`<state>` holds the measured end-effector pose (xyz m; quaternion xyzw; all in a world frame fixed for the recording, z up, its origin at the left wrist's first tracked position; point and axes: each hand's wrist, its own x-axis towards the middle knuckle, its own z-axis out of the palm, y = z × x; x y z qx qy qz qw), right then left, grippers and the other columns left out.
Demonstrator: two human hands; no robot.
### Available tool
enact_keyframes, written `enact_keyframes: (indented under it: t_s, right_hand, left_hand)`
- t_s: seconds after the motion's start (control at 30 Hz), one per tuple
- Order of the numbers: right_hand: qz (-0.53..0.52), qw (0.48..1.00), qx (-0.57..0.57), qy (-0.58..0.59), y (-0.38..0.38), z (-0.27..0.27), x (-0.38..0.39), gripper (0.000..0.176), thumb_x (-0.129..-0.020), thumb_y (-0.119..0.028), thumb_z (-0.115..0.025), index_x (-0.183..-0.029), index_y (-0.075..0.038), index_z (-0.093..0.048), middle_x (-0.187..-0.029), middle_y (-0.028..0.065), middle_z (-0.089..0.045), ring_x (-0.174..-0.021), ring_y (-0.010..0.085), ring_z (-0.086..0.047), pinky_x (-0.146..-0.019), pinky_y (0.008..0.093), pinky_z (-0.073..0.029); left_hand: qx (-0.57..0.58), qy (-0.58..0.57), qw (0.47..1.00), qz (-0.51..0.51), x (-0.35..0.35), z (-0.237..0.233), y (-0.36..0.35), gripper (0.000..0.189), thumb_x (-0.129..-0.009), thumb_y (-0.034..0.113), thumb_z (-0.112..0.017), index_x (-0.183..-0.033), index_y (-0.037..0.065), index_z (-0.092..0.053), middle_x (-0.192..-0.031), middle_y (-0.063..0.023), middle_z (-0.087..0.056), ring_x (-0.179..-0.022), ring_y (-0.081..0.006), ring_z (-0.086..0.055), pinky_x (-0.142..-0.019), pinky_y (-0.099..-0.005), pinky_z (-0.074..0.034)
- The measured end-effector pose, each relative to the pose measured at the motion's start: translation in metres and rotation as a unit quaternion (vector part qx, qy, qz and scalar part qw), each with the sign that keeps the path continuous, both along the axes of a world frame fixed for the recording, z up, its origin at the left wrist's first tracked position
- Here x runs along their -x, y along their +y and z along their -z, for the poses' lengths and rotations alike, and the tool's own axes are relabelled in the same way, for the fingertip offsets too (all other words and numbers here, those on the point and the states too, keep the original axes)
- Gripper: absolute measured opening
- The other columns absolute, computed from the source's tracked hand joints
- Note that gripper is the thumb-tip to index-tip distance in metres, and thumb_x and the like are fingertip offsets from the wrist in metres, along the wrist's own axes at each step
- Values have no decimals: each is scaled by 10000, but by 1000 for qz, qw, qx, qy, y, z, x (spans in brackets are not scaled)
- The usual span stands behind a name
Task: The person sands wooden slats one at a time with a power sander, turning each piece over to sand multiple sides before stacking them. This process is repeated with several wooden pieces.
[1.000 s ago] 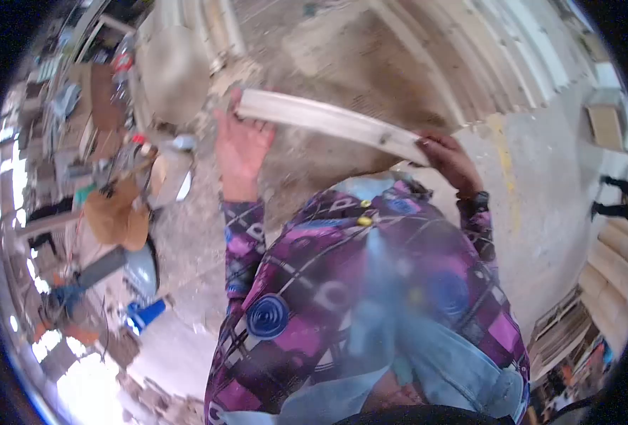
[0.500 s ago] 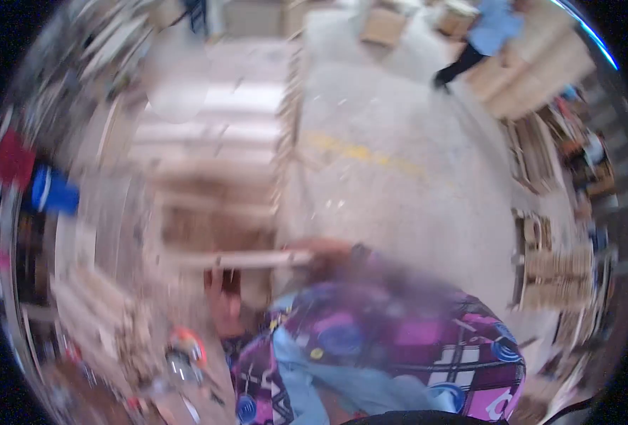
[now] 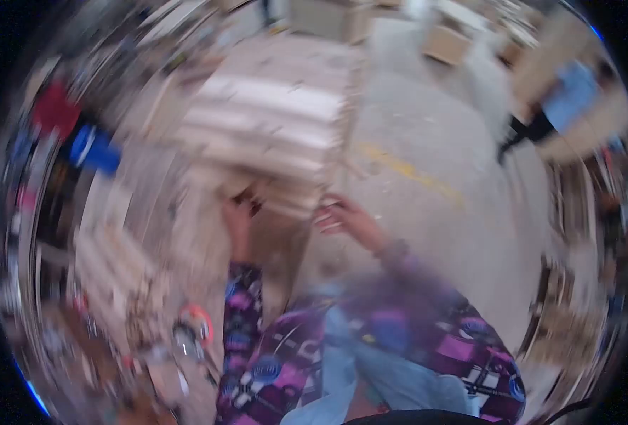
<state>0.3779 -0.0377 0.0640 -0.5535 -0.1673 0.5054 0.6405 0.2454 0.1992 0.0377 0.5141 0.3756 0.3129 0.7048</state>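
Note:
A pale wooden strip (image 3: pixel 286 205) lies crosswise at the near edge of a stack of light wooden boards (image 3: pixel 271 106). My left hand (image 3: pixel 238 216) is at the strip's left end, its fingers curled, with a dark gap beside them. At the other end, my right hand (image 3: pixel 344 218) has its fingers bent around the strip's tip. Both hands are blurred by motion, and the exact contact is hard to see. Below the strip, between my forearms, is a brown wooden surface (image 3: pixel 275 244).
Wooden pieces (image 3: pixel 109 262) are piled on the left, near a round orange-rimmed object (image 3: pixel 197 322). A blue container (image 3: pixel 96 150) stands farther left. Concrete floor with a yellow line (image 3: pixel 406 168) stretches right. A person in a blue shirt (image 3: pixel 572 95) is at the upper right.
The strip and both hands have moved forward, away from my body, to the near edge of the board stack. The whole view has swung, shifting the surroundings rightward.

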Motion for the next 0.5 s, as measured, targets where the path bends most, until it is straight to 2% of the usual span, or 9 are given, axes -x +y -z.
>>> enact_keyframes:
  t_s: [0.03, 0.07, 0.1, 0.17, 0.37, 0.4, 0.43, 0.47, 0.5]
  right_hand:
    - [-12, 1000, 18, -4, 15, 2, -5, 385, -999, -272, -508, -1304, -51, -429, -1122, 110, -635, -953, 197, -656, -809, 328, -557]
    - [-26, 1000, 11, -7, 18, -2, -1, 379, -1001, -243, -502, -1306, -33, -420, -1116, 124, -638, -947, 205, -660, -806, 326, -557]
    - [-28, 999, 4, -15, 20, -3, 2, 373, -1003, -213, -496, -1308, -16, -411, -1109, 139, -640, -941, 213, -663, -804, 323, -558]
    - [-47, 998, 21, -45, 24, -9, 4, 385, -1000, -198, -502, -1310, 5, -400, -1102, 152, -641, -925, 221, -670, -796, 319, -559]
    - [-33, 991, 51, -116, 20, -12, 3, 413, -977, -138, -543, -1300, 62, -382, -1056, 192, -651, -880, 243, -692, -739, 307, -571]
    - [-39, 985, 63, -153, 21, -10, -1, 391, -972, -128, -551, -1279, 61, -397, -1040, 193, -656, -869, 239, -693, -728, 304, -573]
    - [-48, 978, 74, -189, 22, -8, -4, 370, -968, -118, -558, -1259, 59, -413, -1024, 195, -660, -857, 236, -694, -717, 301, -575]
    - [-60, 966, 86, -237, 24, -11, -8, 304, -963, -100, -566, -1201, 49, -451, -999, 187, -665, -827, 222, -693, -705, 296, -578]
    - [-72, 974, 33, -212, 18, 4, -18, 228, -969, -94, -554, -1138, 45, -491, -982, 164, -665, -812, 204, -684, -707, 291, -577]
  left_hand:
    - [10, -11, 1000, 2, -5, 21, 12, 207, -897, 107, -643, -917, -94, -598, -813, -104, -630, -651, -171, -651, -550, -288, -577]
    - [-45, 27, 998, -18, -6, 4, 4, 268, -889, 140, -678, -970, -91, -570, -809, -92, -630, -616, -162, -648, -533, -283, -574]
    - [-30, -18, 998, -52, -3, 2, -4, 450, -872, 175, -714, -1160, -91, -495, -779, -82, -629, -572, -148, -630, -502, -276, -560]
    - [-59, -10, 996, -64, -4, -5, -6, 708, -864, 185, -725, -1381, -79, -319, -752, -87, -628, -581, -144, -621, -521, -275, -550]
    - [-153, 157, 975, -39, 0, -43, -17, 918, -853, 175, -727, -1492, -52, -108, -739, -101, -639, -634, -144, -631, -539, -272, -511]
    - [-179, 167, 967, -65, -1, -37, -19, 837, -842, 220, -737, -1458, -57, -243, -734, -117, -642, -628, -192, -635, -546, -308, -510]
    - [-174, 174, 966, -82, -4, -27, -16, 837, -842, 220, -737, -1458, -57, -243, -734, -117, -642, -628, -192, -635, -546, -308, -510]
    - [-172, 171, 969, -50, -7, -14, -10, 784, -835, 246, -739, -1418, -60, -314, -751, -137, -642, -655, -227, -639, -593, -337, -515]
    - [-169, 172, 970, -26, -5, 1, -5, 736, -829, 272, -741, -1379, -63, -385, -767, -158, -642, -682, -262, -643, -639, -366, -520]
